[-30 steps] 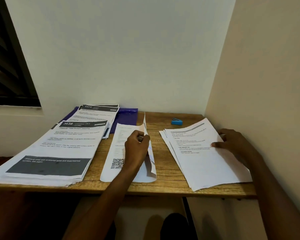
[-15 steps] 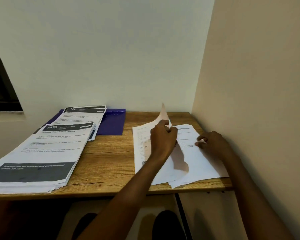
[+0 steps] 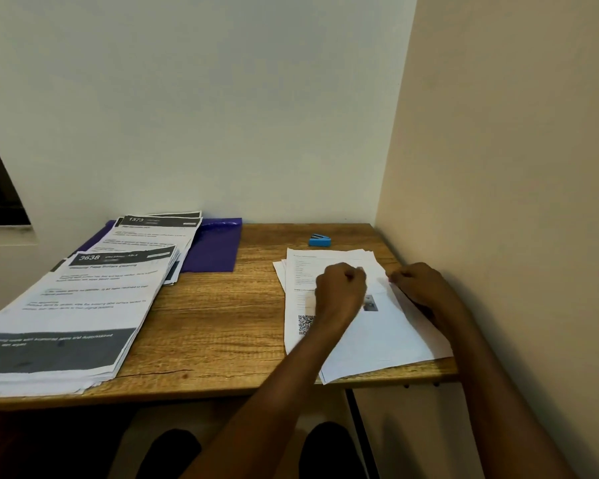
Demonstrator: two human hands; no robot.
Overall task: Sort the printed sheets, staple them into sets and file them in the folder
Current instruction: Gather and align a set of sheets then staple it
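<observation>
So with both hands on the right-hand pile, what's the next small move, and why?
Probably square up the small fanned pile of white printed sheets: its edges are splayed and one corner overhangs the wooden table. The left hand and right hand already rest on it, and the small blue stapler lies just behind, untouched.

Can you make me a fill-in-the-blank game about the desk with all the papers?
1. The little stapler near the back of the desk is colored ____.
2. The big number on top of the nearest paper pile is ____.
3. The purple folder lies partly under a pile whose top number is ____.
4. Both hands, the left hand and the right hand, rest on the pile whose top sheet has a square ____ code.

Missing words: blue; 3638; 1573; QR
</observation>
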